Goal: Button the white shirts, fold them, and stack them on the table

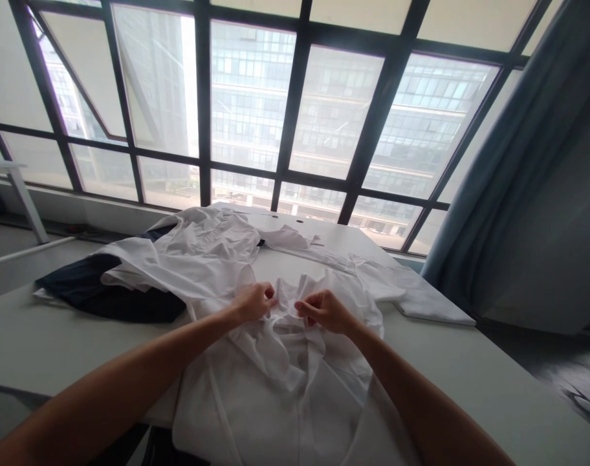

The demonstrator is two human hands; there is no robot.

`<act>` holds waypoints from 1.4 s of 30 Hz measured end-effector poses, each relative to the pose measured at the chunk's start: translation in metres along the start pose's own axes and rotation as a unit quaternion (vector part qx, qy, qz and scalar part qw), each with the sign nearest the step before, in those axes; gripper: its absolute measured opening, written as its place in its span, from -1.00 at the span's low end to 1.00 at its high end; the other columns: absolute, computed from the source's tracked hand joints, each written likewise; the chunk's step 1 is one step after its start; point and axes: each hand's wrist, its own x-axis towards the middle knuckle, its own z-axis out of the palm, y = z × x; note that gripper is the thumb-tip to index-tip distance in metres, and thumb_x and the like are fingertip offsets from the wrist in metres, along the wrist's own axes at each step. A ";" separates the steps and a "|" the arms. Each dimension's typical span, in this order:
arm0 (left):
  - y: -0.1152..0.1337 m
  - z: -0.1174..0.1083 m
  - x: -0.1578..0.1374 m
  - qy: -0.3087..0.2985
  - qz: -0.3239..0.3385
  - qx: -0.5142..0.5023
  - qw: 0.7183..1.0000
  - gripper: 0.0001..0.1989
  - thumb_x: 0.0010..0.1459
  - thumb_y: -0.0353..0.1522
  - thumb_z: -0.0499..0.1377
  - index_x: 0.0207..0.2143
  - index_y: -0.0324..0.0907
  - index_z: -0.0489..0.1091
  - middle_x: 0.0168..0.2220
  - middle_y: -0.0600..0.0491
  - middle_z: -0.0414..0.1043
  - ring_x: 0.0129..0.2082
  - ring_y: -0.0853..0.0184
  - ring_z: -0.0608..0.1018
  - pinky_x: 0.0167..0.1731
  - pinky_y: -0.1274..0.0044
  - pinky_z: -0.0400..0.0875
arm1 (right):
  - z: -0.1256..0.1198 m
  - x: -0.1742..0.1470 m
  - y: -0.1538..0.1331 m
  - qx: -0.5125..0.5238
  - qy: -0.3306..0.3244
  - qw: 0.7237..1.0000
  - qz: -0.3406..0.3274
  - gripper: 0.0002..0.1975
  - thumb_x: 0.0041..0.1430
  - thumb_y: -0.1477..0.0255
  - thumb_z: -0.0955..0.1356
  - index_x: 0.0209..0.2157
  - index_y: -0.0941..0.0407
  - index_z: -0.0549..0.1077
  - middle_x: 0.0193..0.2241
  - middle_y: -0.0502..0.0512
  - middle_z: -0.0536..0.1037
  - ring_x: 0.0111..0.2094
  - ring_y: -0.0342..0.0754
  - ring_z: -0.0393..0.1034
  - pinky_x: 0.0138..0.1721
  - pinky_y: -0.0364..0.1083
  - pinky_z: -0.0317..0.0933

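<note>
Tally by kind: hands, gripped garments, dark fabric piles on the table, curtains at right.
Left hand plus right hand: 2
Gripped white garment: 1
Dark fabric pile: 1
Curtain: 1
Total: 5

Two bare forearms (154,364) extend forward, angling inward. The left hand (255,301) and right hand (328,310) are near each other, both curled in pinching grips.

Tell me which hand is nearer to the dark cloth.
Left. The left hand pinches the white garment to the right of the dark cloth; the right hand pinches it farther right.
</note>
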 end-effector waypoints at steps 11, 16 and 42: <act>0.037 -0.016 -0.019 0.047 0.343 -0.108 0.932 -0.93 0.10 -0.44 0.10 -0.44 -0.16 0.34 -0.34 -0.04 0.45 -0.24 0.29 0.45 -0.15 0.50 0.36 | -0.012 0.019 0.031 0.189 0.213 0.950 0.129 -0.43 0.05 0.21 0.45 0.02 0.12 0.23 -0.45 -0.03 0.51 -0.57 -0.17 0.36 -0.54 -0.18 0.28; 0.038 -0.021 -0.020 0.028 0.333 -0.161 0.929 -0.93 -0.07 -0.47 0.15 -0.53 -0.16 0.30 -0.37 -0.02 0.42 -0.18 0.23 0.43 -0.07 0.42 0.34 | -0.024 0.013 0.025 0.309 0.140 0.937 0.080 -0.41 -0.16 0.29 0.56 -0.07 0.12 0.39 -0.35 0.03 0.56 -0.39 -0.09 0.44 -0.37 -0.14 0.33; -0.008 -0.042 0.012 0.167 0.023 -0.114 0.979 -0.86 -0.04 -0.38 0.10 -0.45 -0.21 0.44 -0.67 0.18 0.27 -0.62 0.42 0.34 -0.55 0.60 0.17 | -0.048 0.002 0.014 -0.253 0.252 0.930 0.091 -0.84 -0.02 0.54 0.31 -0.33 0.16 0.47 -0.64 -0.01 0.45 -0.54 -0.11 0.33 -0.43 -0.15 0.13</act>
